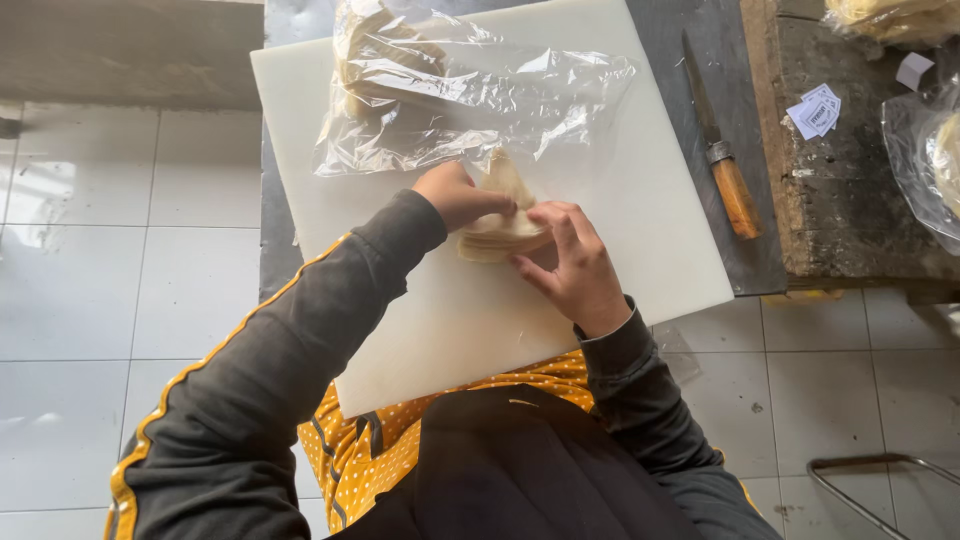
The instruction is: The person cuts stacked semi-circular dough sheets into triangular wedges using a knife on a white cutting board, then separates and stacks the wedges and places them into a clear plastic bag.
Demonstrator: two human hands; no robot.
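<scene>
A small stack of thin, pale, triangular dough sheets (pixel 500 232) lies near the middle of a white cutting board (pixel 640 190). My left hand (pixel 458 195) pinches the stack from its left side, lifting the top sheets upright. My right hand (pixel 570 262) presses on the stack from the right, fingers curled around its edge. Just behind the hands lies a crumpled clear plastic bag (pixel 470 90) with more pale sheets showing inside at its far left end.
A knife with a wooden handle (pixel 722 155) rests on the dark metal table right of the board. Further right a worn wooden block (pixel 850 200) carries small paper labels (pixel 815 110) and more clear bags. White floor tiles lie to the left, a metal frame (pixel 870 480) at lower right.
</scene>
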